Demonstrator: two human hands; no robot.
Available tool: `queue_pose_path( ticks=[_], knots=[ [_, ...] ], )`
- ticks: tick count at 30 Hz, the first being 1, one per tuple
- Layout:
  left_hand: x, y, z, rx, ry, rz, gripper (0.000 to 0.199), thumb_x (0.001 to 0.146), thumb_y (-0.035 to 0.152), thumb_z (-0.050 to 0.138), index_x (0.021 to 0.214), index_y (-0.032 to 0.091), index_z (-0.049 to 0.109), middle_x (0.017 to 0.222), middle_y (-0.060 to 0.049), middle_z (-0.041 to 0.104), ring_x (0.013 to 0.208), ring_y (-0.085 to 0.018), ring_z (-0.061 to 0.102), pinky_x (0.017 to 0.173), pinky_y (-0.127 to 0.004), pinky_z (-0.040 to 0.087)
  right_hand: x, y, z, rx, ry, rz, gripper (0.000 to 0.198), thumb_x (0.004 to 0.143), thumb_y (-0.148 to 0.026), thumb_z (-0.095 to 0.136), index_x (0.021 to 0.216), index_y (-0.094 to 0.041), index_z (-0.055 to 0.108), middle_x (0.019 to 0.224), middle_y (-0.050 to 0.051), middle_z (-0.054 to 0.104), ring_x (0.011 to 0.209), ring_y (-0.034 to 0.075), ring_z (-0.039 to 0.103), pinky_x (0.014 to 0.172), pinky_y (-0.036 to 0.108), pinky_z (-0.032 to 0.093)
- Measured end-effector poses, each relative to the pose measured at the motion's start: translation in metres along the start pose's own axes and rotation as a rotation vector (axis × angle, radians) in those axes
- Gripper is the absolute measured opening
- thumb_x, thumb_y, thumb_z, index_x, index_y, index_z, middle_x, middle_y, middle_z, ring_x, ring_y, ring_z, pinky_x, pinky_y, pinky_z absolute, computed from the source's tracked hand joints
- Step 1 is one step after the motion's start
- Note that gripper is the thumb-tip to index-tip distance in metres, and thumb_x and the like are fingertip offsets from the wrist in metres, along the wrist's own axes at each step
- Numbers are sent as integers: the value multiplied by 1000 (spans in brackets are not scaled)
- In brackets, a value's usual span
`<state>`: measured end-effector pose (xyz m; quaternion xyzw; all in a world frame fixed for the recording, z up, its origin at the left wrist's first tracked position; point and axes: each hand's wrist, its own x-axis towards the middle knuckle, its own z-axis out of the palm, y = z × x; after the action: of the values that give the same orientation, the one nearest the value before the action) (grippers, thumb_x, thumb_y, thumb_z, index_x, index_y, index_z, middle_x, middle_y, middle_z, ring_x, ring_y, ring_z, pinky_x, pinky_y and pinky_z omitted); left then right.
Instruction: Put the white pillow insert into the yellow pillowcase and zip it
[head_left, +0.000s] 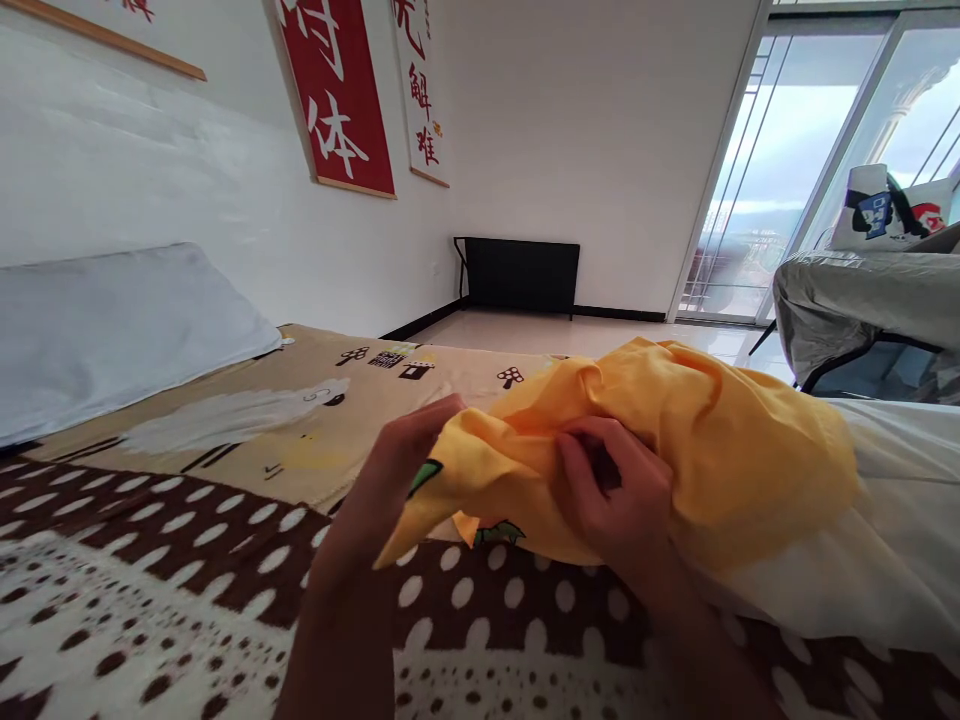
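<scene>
A bunched yellow cloth cover (750,440) with a green leaf print lies in front of me, its folds rising on the right. Behind its left end, my left hand (409,450) is closed on the cloth, with most of the fingers hidden by the fabric. My right hand (619,480) pinches a fold near the middle, thumb and forefinger together. Between the two hands the cloth is gathered, and a pointed corner hangs below my left hand. White bedding (892,560) adjoins the yellow cloth on the right; where the two meet is unclear.
Under the cloth are a brown and white dotted blanket (187,600) and a beige printed sheet (405,400). A white pillow (127,330) lies at left. Beyond are a black folded table (521,275) by the wall and a plastic-covered table (870,300) at right.
</scene>
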<state>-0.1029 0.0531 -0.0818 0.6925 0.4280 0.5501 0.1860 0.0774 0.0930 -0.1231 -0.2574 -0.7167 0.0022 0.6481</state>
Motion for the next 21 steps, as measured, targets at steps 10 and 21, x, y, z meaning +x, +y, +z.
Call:
queue_pose_path(
  ticks=[10, 21],
  knots=[
    [17, -62, -13, -383, 283, 81, 31, 53, 40, 78, 67, 18, 61, 62, -2, 52, 55, -12, 46, 47, -21, 37, 1, 10, -12, -70, 58, 0, 10, 85, -16, 52, 91, -19, 60, 79, 2, 61, 69, 12, 57, 63, 24, 48],
    [11, -52, 48, -531, 504, -4, 16, 72, 28, 67, 84, 18, 62, 74, 0, 62, 68, -13, 57, 61, -21, 48, 116, 47, -82, -670, -399, -166, 30, 87, -40, 47, 105, -24, 65, 102, 6, 68, 96, 24, 59, 89, 42, 40]
  ],
)
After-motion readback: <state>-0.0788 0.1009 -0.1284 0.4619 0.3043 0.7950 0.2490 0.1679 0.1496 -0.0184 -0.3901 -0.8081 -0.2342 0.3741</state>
